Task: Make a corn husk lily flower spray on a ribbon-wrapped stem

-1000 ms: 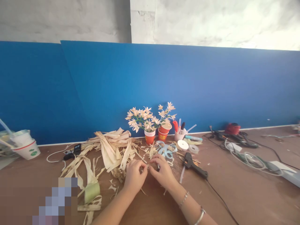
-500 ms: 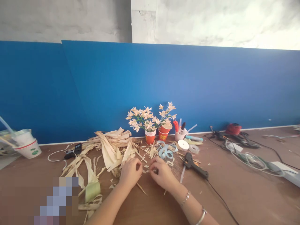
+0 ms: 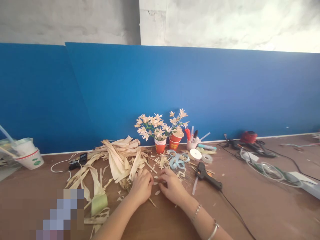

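Note:
My left hand (image 3: 143, 186) and my right hand (image 3: 171, 185) face each other low over the table, a small gap between them. Both have curled fingers with the tips close together; whatever they pinch is too small or hidden to name. Small pale petal-like pieces (image 3: 157, 192) lie between and just below the fingertips. Beside my left hand is a heap of dried corn husks (image 3: 113, 163). Beyond both hands, husk-coloured flowers (image 3: 155, 123) on green stems stand in a red paper cup (image 3: 160, 146).
A black glue gun (image 3: 208, 176) lies right of my right hand, its cord running toward the front edge. Pale blue ribbon (image 3: 178, 160), a white tape roll (image 3: 195, 154) and a cup of pens (image 3: 192, 144) sit behind. A green roll (image 3: 99, 204) lies front left.
My left hand has turned and shifted slightly right, its finger loop closing up. My right hand's fingers have drawn together. One pale piece between the hands now shows more plainly.

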A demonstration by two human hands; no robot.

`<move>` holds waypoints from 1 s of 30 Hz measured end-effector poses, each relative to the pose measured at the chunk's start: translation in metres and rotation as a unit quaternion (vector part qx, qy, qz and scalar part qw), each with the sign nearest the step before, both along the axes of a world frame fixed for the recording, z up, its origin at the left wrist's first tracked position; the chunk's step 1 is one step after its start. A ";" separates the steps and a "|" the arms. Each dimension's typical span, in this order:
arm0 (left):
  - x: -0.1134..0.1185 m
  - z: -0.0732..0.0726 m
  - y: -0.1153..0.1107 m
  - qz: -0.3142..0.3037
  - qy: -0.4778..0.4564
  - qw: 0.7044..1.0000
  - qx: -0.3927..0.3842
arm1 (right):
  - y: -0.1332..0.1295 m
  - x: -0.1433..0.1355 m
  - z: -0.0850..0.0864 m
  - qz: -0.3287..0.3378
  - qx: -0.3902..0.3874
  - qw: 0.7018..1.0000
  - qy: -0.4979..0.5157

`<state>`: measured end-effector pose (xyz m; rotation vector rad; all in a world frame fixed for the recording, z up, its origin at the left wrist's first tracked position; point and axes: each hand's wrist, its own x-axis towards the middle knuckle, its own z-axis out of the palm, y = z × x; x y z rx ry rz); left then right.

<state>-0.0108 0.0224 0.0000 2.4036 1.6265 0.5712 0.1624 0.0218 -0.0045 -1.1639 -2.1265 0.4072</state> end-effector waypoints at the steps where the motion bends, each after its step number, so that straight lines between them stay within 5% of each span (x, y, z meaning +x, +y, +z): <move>1: 0.001 0.001 0.000 -0.005 -0.007 1.000 0.001 | 0.000 -0.001 -0.001 -0.002 0.001 1.000 0.001; 9: 0.008 0.014 -0.008 -0.059 -0.112 0.989 0.083 | 0.005 -0.002 0.000 -0.034 -0.049 0.993 0.106; 15: 0.008 0.020 -0.011 -0.084 -0.082 0.983 0.144 | 0.007 -0.001 0.003 -0.027 -0.096 0.979 0.178; 30: 0.020 0.016 -0.014 0.022 -0.090 0.985 0.144 | -0.004 -0.003 0.015 -0.034 0.052 0.995 0.076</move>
